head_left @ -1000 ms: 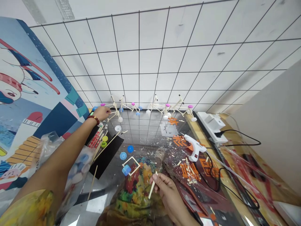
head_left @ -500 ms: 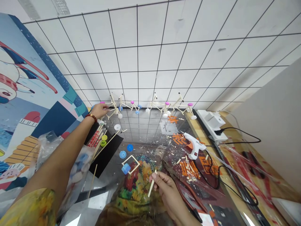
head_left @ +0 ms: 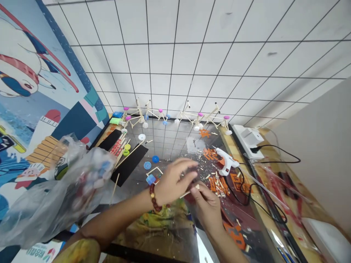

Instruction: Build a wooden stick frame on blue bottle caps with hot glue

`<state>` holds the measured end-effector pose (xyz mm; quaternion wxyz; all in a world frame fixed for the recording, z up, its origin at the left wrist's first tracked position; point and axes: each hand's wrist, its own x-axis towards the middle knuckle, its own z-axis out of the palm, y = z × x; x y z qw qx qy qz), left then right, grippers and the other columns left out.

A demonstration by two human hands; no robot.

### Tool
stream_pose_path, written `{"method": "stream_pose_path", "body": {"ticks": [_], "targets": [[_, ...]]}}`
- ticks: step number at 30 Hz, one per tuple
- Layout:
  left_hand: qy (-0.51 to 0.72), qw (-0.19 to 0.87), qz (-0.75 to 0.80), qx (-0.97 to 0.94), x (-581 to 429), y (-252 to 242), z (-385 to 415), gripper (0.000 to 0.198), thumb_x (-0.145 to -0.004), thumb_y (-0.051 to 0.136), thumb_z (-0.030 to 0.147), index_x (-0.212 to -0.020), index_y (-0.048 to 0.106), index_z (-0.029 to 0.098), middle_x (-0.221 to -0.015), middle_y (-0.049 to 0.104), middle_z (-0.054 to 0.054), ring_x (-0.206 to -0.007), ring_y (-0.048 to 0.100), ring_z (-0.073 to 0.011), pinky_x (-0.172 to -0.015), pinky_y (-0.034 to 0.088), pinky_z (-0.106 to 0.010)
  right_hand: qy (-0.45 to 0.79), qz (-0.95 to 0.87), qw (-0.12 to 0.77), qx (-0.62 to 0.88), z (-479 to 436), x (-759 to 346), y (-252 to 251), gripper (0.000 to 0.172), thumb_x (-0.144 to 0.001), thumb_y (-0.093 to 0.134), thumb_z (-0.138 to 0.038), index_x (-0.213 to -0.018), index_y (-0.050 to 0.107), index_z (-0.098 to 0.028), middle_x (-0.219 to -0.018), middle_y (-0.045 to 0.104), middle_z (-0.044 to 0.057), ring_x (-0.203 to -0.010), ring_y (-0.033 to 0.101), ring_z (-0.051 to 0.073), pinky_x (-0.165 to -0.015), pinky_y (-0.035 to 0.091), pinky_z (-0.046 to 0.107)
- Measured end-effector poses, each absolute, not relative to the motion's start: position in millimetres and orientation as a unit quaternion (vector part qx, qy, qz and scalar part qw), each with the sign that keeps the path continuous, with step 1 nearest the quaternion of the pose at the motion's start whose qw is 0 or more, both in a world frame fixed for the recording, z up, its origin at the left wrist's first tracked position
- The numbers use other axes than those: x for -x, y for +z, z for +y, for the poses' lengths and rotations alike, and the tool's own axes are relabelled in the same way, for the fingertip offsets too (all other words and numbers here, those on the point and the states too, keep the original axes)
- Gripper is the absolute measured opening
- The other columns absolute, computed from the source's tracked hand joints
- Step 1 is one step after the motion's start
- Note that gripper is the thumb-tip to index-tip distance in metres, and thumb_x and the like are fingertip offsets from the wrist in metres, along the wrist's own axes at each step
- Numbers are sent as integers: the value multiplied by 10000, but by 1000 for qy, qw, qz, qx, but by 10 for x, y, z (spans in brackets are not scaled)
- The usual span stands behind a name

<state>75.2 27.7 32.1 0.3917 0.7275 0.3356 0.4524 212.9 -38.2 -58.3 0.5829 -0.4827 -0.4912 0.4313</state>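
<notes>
A thin pale wooden stick (head_left: 185, 194) sticks out from between the thumb and fingers of my right hand (head_left: 208, 208). Close above it and to the left is my left hand (head_left: 175, 180), fingers stretched and thumb apart, with nothing visible in it. Just left of that hand, partly covered by it, lie a small square stick frame (head_left: 156, 170) and a translucent blue block (head_left: 150, 179). Two blue bottle caps (head_left: 147, 165) rest beyond them. Reddish pliers handles (head_left: 227, 218) show partly beside my right hand; the rest is hidden.
Several stick figures (head_left: 188, 113) with cap feet and pink tops line the tiled wall. A white glue gun (head_left: 226, 160) lies right, its cord running toward a power strip (head_left: 248, 142). Orange cutouts (head_left: 211, 154) and wood chips litter the table. A plastic bag (head_left: 90, 175) bulges at left.
My left hand has come back from the stick figures at the wall to beside my right hand. My right hand has moved slightly right and up, still pinching the stick. The view has shifted.
</notes>
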Motion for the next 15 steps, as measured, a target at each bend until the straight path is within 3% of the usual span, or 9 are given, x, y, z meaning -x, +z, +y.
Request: {"method": "stream_pose_path", "body": {"ticks": [4,7,10,12,15], "targets": [[386,491,386,-679,-691,-11,-182,318,-992,457,315,-1207,660,197,-1203,693,-110,-1121,635,-219,-1006,476,-379,397,-503,593,489,-389,-2153,-481,146,-883,684,-329,-797,752,-233,-731,555,2,-717,500,155,-654,410,278],[363,533,377,-665,-646,-123,-230,301,-989,460,349,-1112,700,217,-1147,710,-97,-1087,641,-226,-976,474,-357,395,-503,578,507,-373,-2108,-407,157,-868,697,-371,-823,783,-248,-731,577,14,-704,519,163,-629,415,286],[331,543,405,-657,-628,-198,-209,309,-958,510,385,-790,703,211,-812,713,-70,-779,661,-193,-778,500,-309,393,-494,567,529,-346,-2070,-391,163,-819,744,-412,-843,795,-259,-734,579,18,-702,526,170,-633,429,297],[310,596,416,-613,-614,-258,-203,403,-935,535,448,-635,625,195,-599,623,-36,-548,578,-144,-604,464,-276,404,-490,557,535,-329,-2051,-416,184,-794,764,-434,-845,797,-260,-742,588,20,-717,534,174,-668,443,306],[285,727,390,-489,-586,-354,-223,420,-842,629,566,-700,626,170,-556,603,-16,-433,531,-116,-480,430,-249,478,-445,549,522,-298,-2030,-472,283,-819,720,-511,-811,792,-237,-721,588,20,-697,527,164,-685,442,309]]}}
